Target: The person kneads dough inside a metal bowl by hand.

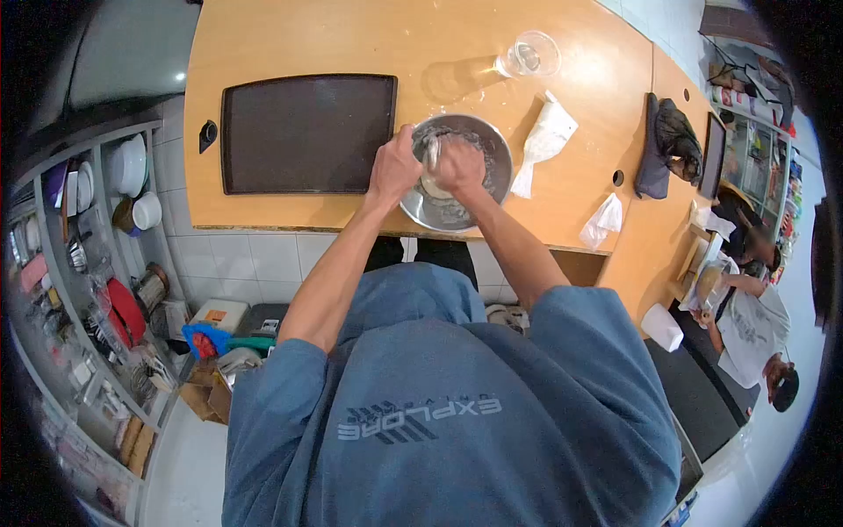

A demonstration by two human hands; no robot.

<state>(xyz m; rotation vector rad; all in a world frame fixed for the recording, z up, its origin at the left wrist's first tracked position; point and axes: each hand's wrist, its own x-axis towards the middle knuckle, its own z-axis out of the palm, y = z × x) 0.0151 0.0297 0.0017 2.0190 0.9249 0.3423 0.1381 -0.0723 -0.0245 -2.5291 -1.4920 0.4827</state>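
We record the left grip (398,167) clasping the rim of a round silver metal bowl (498,178); the right grip (459,164) is inside, finger closure indeterminable, at a pale doughy mass (433,189). Bowl: on the tan wooden worktop (606,57), beside a black rectangular tray (307,132).

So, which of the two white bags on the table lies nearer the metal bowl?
The larger white bag, just right of the bowl; the smaller one lies by the table's near edge.

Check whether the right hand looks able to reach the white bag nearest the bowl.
Probably yes. The right hand is inside the bowl, but the white bag is close by, with just the bowl's rim and tabletop between.
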